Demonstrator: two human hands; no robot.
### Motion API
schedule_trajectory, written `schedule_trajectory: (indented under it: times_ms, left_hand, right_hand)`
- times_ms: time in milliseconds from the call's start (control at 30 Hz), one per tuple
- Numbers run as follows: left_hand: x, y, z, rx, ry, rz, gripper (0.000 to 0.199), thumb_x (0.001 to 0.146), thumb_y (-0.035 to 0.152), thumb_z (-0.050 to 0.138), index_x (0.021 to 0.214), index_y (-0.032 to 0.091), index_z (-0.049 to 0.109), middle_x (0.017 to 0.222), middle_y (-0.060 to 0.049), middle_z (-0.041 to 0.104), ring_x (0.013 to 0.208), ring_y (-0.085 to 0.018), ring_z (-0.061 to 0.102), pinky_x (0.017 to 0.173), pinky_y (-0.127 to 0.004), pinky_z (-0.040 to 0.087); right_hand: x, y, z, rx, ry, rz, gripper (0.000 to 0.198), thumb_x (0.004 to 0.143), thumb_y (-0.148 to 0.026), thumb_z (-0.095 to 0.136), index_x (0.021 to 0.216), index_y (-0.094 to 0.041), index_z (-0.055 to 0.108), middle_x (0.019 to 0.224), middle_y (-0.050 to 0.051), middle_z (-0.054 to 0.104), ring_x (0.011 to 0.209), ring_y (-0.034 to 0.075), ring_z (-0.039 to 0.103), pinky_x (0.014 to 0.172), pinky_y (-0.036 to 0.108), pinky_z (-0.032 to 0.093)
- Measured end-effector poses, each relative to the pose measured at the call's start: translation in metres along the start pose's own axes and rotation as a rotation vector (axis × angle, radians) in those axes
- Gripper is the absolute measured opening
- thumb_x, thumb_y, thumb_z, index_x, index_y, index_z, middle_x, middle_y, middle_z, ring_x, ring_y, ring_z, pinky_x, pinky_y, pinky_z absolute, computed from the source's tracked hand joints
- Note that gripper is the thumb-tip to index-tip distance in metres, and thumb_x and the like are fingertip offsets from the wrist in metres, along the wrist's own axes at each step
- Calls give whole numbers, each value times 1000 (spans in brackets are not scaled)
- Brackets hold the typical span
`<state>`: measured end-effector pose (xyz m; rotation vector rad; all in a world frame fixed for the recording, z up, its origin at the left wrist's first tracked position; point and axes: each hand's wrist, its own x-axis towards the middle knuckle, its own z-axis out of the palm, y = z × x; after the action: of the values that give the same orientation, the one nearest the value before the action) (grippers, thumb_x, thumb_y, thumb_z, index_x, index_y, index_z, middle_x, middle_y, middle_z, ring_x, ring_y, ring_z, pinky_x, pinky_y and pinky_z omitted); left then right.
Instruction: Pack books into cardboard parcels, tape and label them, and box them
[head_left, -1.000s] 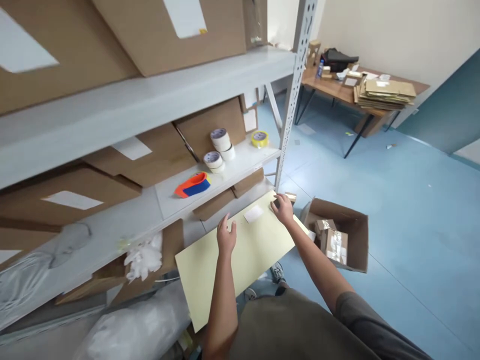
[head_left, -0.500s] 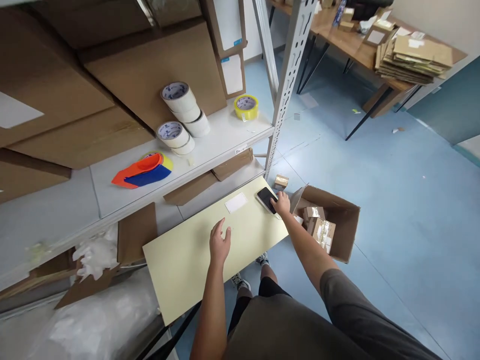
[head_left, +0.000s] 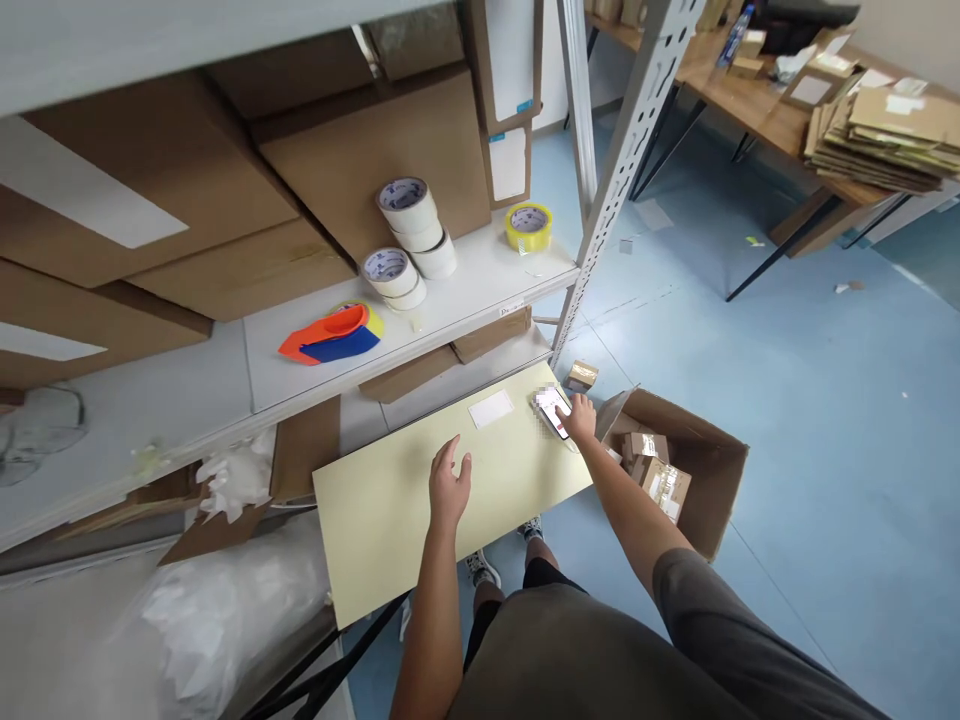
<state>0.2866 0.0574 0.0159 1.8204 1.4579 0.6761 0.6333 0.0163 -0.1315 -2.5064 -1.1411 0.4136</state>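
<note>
A phone (head_left: 553, 412) with a lit screen, partly pixelated, lies near the far right end of a pale yellow board (head_left: 390, 520). Over its right edge is my right hand (head_left: 581, 418), the thumb on the screen and the other fingers loosely bent beside it. My left hand (head_left: 450, 487) hovers above the middle of the board with thumb and fingers apart, holding nothing. Beyond it a white card (head_left: 490, 409) lies flat by the board's far edge.
An open carton (head_left: 724, 500) with small boxes stands right of the board. On the shelf (head_left: 480, 300) sit white tape rolls (head_left: 405, 205), yellow tape (head_left: 528, 228) and an orange-blue tape dispenser (head_left: 334, 335). Plastic bags (head_left: 225, 610) lie at lower left.
The phone's dark screen has lit up, and my right thumb now lies over it. My left hand stays open above the board. The view has shifted left.
</note>
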Motion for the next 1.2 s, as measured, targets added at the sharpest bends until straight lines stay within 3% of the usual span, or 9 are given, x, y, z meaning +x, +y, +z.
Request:
schedule_trajectory:
  times_ms: [100,233,433,567,700,867,1033,1200]
  left_hand:
    - [-6,-1,-13,-4,32,-7,45,101,38,57,145,27,62,147,-12,64,133,-27,62,101,-44,61]
    - [-18,-2,-35,-30,92,-32,45,100,37,57,144,28,63,147,-12,65,134,-28,62,101,-46,61]
    - [-58,-2,-85,-73,237,-70,45,100,32,56,145,28,63,149,-11,64,137,-26,60,105,-44,58]
    - [-107,-25,-138,-69,381,-117,47,100,31,57,147,28,62,152,-10,62,139,-25,59,111,-44,54]
    - [-188,-62,-191,-71,565,-236,46,99,30,57,145,26,62,149,-10,63,138,-26,60,112,-44,54]
    - [-321,-110,-243,-43,784,-401,46,99,29,58,144,24,64,148,-11,64,136,-27,61,116,-46,51]
    - [-449,-160,-274,-55,976,-542,44,99,31,57,142,23,65,148,-12,64,137,-28,60,108,-48,56]
    - [-549,-195,-294,-47,1122,-644,42,99,30,59,140,24,66,145,-13,66,138,-28,60,110,-49,55]
  right_hand:
    - [-9,-18,-9,104,76,-83,35,93,-46,63,117,-20,61,123,14,67,116,32,56,93,38,46]
    - [-34,-63,-18,298,117,-292,38,93,-46,61,120,-20,66,129,17,69,120,34,61,105,47,49]
    - [-101,-162,-16,476,-65,-547,50,95,-52,58,136,-24,67,148,15,63,136,35,58,109,54,52]
    - [-159,-239,-6,512,-228,-785,54,96,-53,58,142,-25,64,154,14,59,140,35,56,113,56,51]
    - [-227,-306,11,532,-357,-1003,56,97,-52,57,143,-22,64,153,17,60,142,35,56,117,57,47]
    - [-339,-365,43,538,-539,-1195,56,97,-49,55,144,-21,62,151,17,61,143,34,55,117,58,48]
    - [-469,-398,76,497,-707,-1383,55,95,-44,53,143,-21,64,149,15,64,140,34,58,117,56,49]
    - [-582,-416,106,480,-832,-1542,53,95,-41,53,142,-22,65,147,13,66,140,31,58,121,54,46]
